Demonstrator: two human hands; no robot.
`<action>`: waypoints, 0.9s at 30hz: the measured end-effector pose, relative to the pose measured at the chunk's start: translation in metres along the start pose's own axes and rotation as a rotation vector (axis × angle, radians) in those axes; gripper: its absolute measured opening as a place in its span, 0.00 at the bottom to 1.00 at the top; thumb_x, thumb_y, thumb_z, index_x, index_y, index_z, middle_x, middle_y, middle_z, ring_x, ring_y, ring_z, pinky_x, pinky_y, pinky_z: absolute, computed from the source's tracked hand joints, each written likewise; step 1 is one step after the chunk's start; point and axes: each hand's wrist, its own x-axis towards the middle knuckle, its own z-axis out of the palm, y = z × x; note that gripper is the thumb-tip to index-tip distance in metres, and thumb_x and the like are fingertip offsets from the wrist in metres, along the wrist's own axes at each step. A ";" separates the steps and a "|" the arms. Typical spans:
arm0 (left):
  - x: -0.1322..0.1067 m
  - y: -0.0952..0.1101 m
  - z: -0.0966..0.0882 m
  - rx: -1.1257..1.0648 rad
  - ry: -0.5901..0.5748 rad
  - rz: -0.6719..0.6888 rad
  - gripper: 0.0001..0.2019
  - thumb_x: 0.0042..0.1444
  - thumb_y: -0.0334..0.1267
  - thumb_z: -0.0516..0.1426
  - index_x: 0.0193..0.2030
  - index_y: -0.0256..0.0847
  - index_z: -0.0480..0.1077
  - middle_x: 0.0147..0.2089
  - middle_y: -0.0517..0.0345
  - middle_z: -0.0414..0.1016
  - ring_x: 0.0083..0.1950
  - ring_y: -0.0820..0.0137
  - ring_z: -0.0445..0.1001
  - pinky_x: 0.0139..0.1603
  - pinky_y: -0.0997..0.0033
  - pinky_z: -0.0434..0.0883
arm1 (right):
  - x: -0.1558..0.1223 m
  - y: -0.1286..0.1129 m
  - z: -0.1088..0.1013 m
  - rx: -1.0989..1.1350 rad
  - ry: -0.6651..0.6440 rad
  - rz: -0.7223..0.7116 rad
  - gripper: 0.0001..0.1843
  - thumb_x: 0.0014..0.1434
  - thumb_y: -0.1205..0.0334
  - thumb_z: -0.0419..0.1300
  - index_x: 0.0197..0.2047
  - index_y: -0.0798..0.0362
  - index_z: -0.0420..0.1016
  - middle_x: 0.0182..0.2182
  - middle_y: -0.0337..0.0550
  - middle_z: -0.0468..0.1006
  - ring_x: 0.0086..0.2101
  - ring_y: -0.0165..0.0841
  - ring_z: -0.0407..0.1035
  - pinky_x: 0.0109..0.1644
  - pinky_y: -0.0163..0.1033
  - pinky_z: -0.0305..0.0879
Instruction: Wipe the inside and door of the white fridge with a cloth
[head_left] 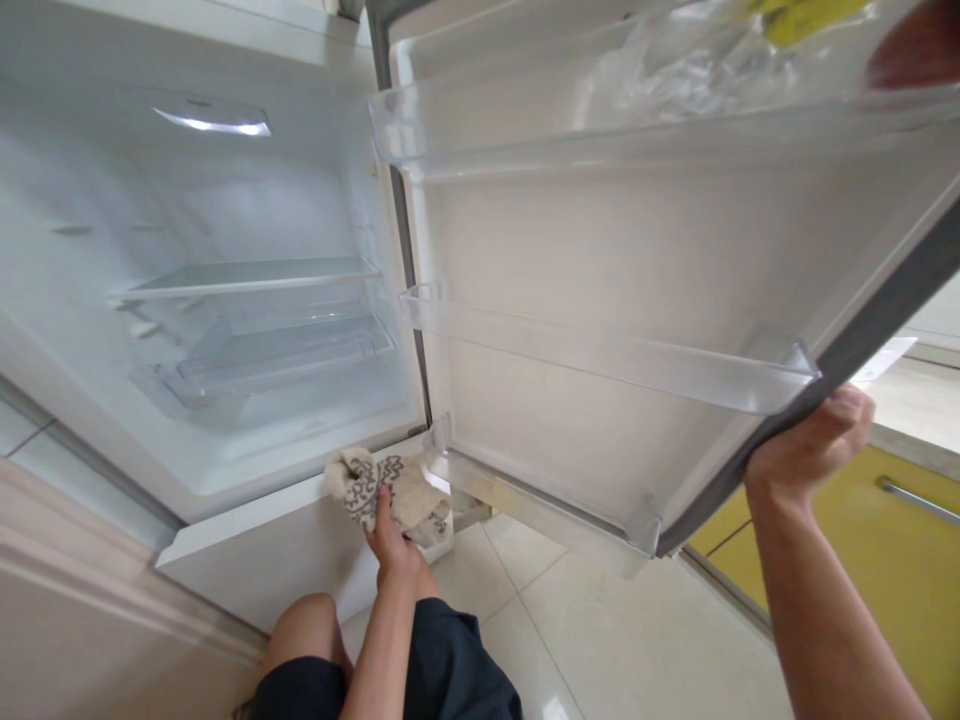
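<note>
A beige cloth (409, 495) with a dark pattern is bunched in my left hand (391, 545), its thumb pressed on top. The cloth lies by the lower hinge corner of the fridge, over the top edge of the lower front panel (277, 545). On the right, my right hand (814, 440) grips the outer edge of the fridge door (600, 250), which stands wide open. Its fingers are partly hidden behind the door edge. Clear plastic bins (615, 360) run across the door's inner side.
The lit fridge interior (262, 200) holds a glass shelf (255, 275) and a clear drawer (292, 360). Plastic wrapping, something yellow and a reddish item sit in the top door bin (660, 125). Yellow cabinets (877, 560) stand right; pale floor tiles (600, 630) lie below.
</note>
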 end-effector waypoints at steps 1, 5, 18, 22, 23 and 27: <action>0.010 0.002 0.005 -0.007 -0.025 -0.030 0.16 0.63 0.37 0.62 0.58 0.45 0.73 0.52 0.64 0.84 0.60 0.68 0.78 0.58 0.72 0.75 | 0.000 0.001 0.000 0.010 0.004 -0.001 0.29 0.59 0.25 0.44 0.32 0.45 0.57 0.32 0.37 0.58 0.37 0.41 0.61 0.52 0.58 0.62; 0.033 -0.008 0.020 -0.029 -0.184 -0.238 0.12 0.63 0.37 0.60 0.53 0.40 0.77 0.44 0.56 0.85 0.47 0.66 0.83 0.56 0.66 0.77 | 0.002 0.007 -0.001 0.016 0.014 -0.029 0.31 0.59 0.23 0.43 0.33 0.45 0.58 0.31 0.37 0.57 0.35 0.40 0.58 0.51 0.59 0.62; -0.030 -0.096 -0.004 -0.229 -0.490 -0.850 0.23 0.64 0.44 0.59 0.63 0.38 0.74 0.47 0.45 0.86 0.51 0.50 0.84 0.60 0.44 0.75 | -0.007 -0.009 -0.006 -0.028 -0.006 -0.019 0.23 0.65 0.37 0.45 0.33 0.47 0.62 0.33 0.39 0.62 0.39 0.40 0.59 0.53 0.54 0.60; -0.077 -0.112 -0.012 -0.196 -0.440 -0.953 0.21 0.64 0.47 0.59 0.58 0.37 0.77 0.43 0.46 0.86 0.52 0.50 0.83 0.62 0.44 0.73 | -0.010 -0.015 -0.008 -0.038 -0.024 -0.015 0.23 0.67 0.38 0.44 0.34 0.47 0.63 0.34 0.40 0.63 0.39 0.41 0.61 0.52 0.52 0.61; -0.090 -0.116 -0.014 -0.182 -0.419 -0.981 0.20 0.64 0.48 0.59 0.55 0.37 0.78 0.42 0.47 0.86 0.52 0.50 0.83 0.63 0.44 0.73 | -0.011 -0.016 -0.009 -0.035 -0.025 -0.016 0.23 0.68 0.38 0.44 0.34 0.46 0.63 0.34 0.40 0.63 0.39 0.41 0.61 0.52 0.52 0.61; -0.142 -0.136 -0.023 -0.170 -0.405 -1.119 0.21 0.62 0.54 0.59 0.48 0.37 0.81 0.47 0.43 0.85 0.56 0.50 0.81 0.63 0.48 0.72 | -0.013 -0.021 -0.009 -0.012 -0.022 -0.019 0.23 0.67 0.37 0.45 0.34 0.47 0.63 0.35 0.41 0.65 0.39 0.41 0.62 0.54 0.53 0.61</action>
